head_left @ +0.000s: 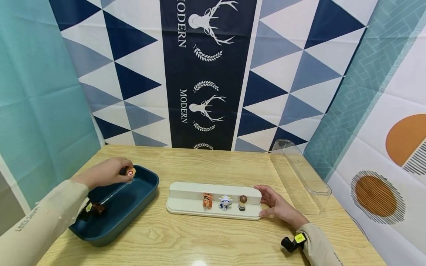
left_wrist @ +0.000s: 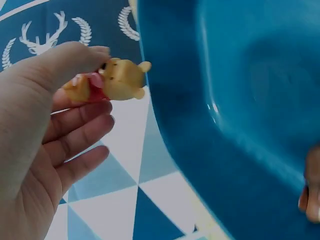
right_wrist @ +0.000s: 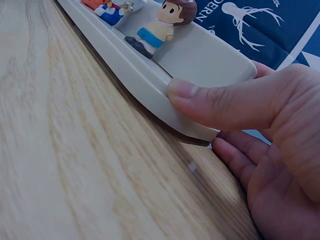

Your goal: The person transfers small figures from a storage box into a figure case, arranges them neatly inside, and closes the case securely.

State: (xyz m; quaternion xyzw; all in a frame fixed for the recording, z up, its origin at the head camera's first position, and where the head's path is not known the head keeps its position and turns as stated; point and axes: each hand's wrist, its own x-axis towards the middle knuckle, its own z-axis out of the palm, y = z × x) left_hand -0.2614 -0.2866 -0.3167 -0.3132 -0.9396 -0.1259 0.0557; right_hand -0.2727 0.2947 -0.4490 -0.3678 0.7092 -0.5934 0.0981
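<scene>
My left hand [head_left: 111, 171] pinches a small yellow bear figurine [left_wrist: 125, 80] with a red top between thumb and fingers, over the far side of a dark blue bin [head_left: 151, 183]. A brown figurine [head_left: 97, 208] lies inside that bin, partly hidden by the sleeve. At the right end of a white stepped display stand [head_left: 188, 206], my right hand [head_left: 281, 207] grips the edge, thumb in front and fingers behind. Standing on its lower step are an orange striped figurine [head_left: 207, 201], a figurine with a white horned head [head_left: 225, 202] and a brown-haired figurine [right_wrist: 155, 32].
A long clear plastic cover [head_left: 299, 177] lies at the right rear of the wooden table [head_left: 213, 240], beyond my right hand. Patterned cloth [head_left: 206, 74] hangs close behind the table. A black wrist device [head_left: 289, 244] juts from my right sleeve over the tabletop.
</scene>
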